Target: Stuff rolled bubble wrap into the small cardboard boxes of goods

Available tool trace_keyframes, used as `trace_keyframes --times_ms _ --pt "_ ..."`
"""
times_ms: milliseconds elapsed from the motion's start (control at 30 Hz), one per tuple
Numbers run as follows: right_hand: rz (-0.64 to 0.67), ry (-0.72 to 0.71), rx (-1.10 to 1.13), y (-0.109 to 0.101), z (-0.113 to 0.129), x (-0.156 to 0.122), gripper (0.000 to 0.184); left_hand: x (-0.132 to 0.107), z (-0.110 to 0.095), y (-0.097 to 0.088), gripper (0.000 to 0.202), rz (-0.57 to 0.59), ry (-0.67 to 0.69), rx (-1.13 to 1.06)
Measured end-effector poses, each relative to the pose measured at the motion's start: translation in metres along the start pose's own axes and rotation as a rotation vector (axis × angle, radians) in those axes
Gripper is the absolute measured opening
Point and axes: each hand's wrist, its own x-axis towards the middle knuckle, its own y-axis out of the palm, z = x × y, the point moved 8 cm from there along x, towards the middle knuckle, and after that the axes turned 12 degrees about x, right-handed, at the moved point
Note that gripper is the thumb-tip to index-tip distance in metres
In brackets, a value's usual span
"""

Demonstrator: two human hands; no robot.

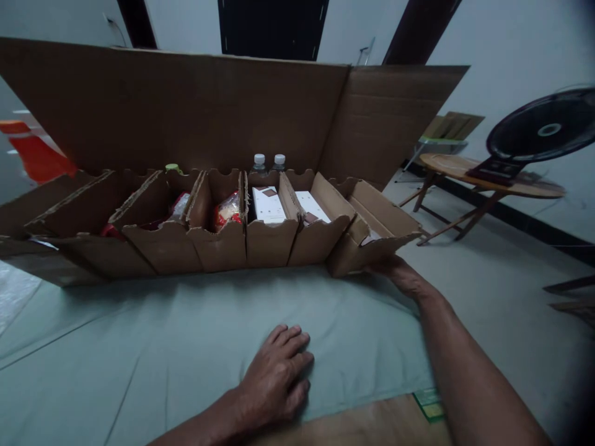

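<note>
Several open cardboard boxes stand in a row on a pale green cloth (176,334). My right hand (400,272) is at the underside of the rightmost cardboard box (385,217), its fingers partly hidden beneath it. That box sits tilted, with its right side raised, and something white shows inside. My left hand (281,375) lies on the cloth with its fingers stretched out, holding nothing. White cartons (268,205) stand in two middle boxes. A red and clear packet (227,210) lies in the box to their left.
A tall cardboard panel (209,114) stands behind the row, with two capped bottles (259,162) before it. At right, a black fan (548,130) sits on a wooden table (465,166). An orange object (35,152) is at far left. A wooden surface (362,424) shows below the cloth.
</note>
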Motion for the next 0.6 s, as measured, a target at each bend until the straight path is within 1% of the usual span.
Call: trace_keyframes --times_ms 133,267,367,467,533,600 --pt "0.011 0.012 0.074 0.001 -0.008 0.018 0.040 0.005 -0.001 -0.003 0.047 -0.002 -0.019 -0.015" --pt "-0.011 -0.016 0.124 0.008 -0.015 0.026 0.050 0.005 -0.001 -0.004 0.044 0.013 -0.029 -0.028" --pt "-0.024 -0.026 0.130 0.018 -0.016 0.024 0.058 0.005 -0.001 -0.004 0.043 0.016 -0.021 -0.032" --pt "-0.038 -0.033 0.110 0.024 -0.012 0.019 0.061 0.006 -0.001 -0.004 0.040 0.002 -0.017 -0.032" --pt "-0.052 -0.048 0.089 0.026 -0.008 0.017 0.063 0.006 0.000 -0.004 0.040 -0.009 -0.027 -0.034" --pt "-0.075 -0.078 0.063 0.027 -0.004 0.014 0.060 0.006 0.000 -0.003 0.041 -0.020 -0.028 -0.036"
